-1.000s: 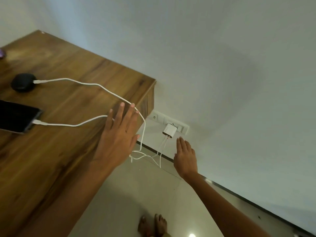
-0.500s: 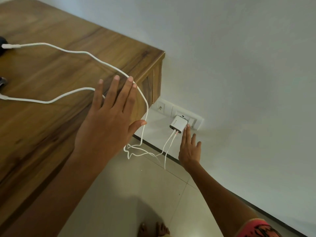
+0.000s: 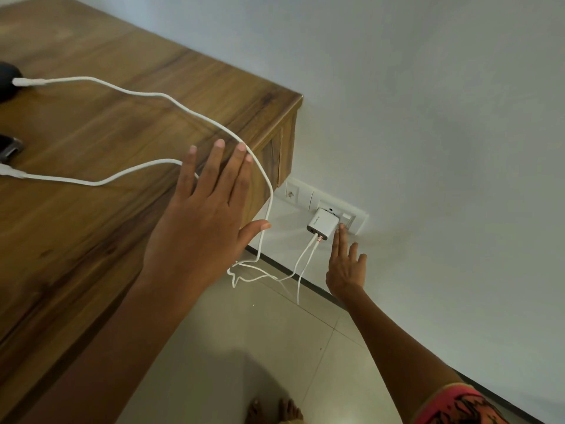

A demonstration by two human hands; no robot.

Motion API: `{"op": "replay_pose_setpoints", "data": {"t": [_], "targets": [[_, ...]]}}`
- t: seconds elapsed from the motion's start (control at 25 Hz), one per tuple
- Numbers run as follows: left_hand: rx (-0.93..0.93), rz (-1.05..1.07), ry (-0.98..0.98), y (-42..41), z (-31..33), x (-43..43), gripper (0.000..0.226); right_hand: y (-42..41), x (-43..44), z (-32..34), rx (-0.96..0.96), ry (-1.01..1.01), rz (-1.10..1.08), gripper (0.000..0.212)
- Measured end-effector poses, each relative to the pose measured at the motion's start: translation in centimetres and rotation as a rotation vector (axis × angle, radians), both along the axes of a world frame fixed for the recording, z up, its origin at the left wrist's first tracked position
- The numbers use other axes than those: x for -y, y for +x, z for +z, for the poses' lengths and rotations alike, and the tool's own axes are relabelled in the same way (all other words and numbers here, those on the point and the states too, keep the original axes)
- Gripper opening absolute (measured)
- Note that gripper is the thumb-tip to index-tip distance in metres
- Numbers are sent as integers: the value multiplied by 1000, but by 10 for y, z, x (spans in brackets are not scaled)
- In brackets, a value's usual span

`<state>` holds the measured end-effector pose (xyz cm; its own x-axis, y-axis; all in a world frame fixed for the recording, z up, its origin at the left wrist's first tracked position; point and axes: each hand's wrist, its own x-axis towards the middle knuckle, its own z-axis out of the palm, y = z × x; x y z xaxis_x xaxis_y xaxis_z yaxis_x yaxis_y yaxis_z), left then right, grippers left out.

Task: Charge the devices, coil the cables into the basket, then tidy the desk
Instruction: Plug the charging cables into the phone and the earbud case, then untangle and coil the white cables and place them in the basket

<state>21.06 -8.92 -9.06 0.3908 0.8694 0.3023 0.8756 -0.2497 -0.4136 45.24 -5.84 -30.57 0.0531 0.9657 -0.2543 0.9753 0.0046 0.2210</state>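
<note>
Head view, itemising from largest to smallest.

- Pale wall (image 3: 428, 117): filling the upper right and meeting the floor along a dark skirting line.
- Wooden surface (image 3: 91, 240): occupying the left, with its far corner pointing towards the wall.
- Tiled floor (image 3: 244, 347): showing below, with bare feet (image 3: 275, 411) standing at the bottom edge.
- Left hand (image 3: 198, 221): lying out over the surface's near edge, fingers straight and spread, gripping nothing. Not showing clearly whether touching the wood.
- Right hand (image 3: 345, 270): extending low against the wall, fingers straight, holding nothing, index fingertip touching the charger's lower right corner.
- Upper cable (image 3: 153, 94): white, running from a dark round device (image 3: 6, 78) at the left edge across the surface. Dropping over the corner just beside the left hand's fingertips, looping near the floor, then rising into the charger.
- Lower cable (image 3: 91, 182): white, entering at the left edge beside a dark flat device (image 3: 9, 146) and passing under the left hand's fingers.
- Charger (image 3: 322, 223): white block, sitting plugged into the socket plate (image 3: 298, 191) low on the wall, taking two plugs in its lower face.
</note>
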Motion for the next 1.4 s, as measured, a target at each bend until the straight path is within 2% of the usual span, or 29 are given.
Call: {"op": "replay_pose_setpoints", "data": {"t": [0.2, 0.36, 0.56, 0.76, 0.96, 1.08, 1.28, 1.4], "targets": [[85, 19, -82, 2, 5, 2, 76, -5, 16, 34, -143, -60, 30, 86], [106, 57, -155, 8, 12, 5, 72, -14, 40, 75, -247, -10, 46, 84], [310, 131, -264, 1, 31, 35, 74, -39, 67, 147, -463, 253, 30, 85], [400, 208, -274, -19, 58, 70, 70, -82, 73, 223, -523, 452, 137, 80], [473, 352, -234, -56, 76, 94, 69, -150, 64, 273, -611, 603, 281, 66], [521, 470, -248, -80, 84, 99, 73, -193, 55, 289, -701, 601, 391, 64], [580, 601, -230, -120, 89, 87, 68, -261, 21, 298, -823, 471, 566, 64], [573, 661, -232, -141, 83, 70, 72, -291, -9, 294, -824, 394, 605, 60]]}}
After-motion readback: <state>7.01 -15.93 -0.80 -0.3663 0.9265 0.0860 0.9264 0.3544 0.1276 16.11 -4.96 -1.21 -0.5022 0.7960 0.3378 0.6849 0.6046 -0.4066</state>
